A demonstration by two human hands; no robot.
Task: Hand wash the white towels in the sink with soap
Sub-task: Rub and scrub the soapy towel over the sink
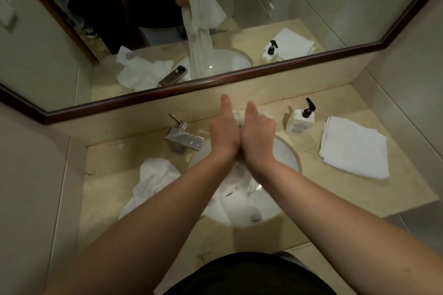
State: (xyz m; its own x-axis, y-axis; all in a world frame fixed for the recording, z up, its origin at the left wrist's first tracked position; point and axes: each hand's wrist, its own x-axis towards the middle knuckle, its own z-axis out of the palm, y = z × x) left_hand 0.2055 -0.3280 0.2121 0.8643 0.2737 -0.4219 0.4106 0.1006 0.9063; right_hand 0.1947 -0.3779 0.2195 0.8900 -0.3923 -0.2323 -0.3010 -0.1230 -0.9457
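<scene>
My left hand (pixel 224 130) and my right hand (pixel 257 130) are pressed side by side above the white sink (pixel 286 151). Both grip the top of a wet white towel (pixel 236 191), which hangs from them down into the basin. Only a bit of cloth shows between my fingers; the mirror shows the towel bunched in both fists. A white soap bottle (pixel 299 122) with a black pump stands on the counter right of the sink.
A chrome faucet (pixel 183 137) sits left of the basin. A crumpled white towel (pixel 153 179) lies on the counter at left, a folded white towel (pixel 354 148) at right. The mirror's dark frame (pixel 215 84) runs behind the beige counter (pixel 335 189).
</scene>
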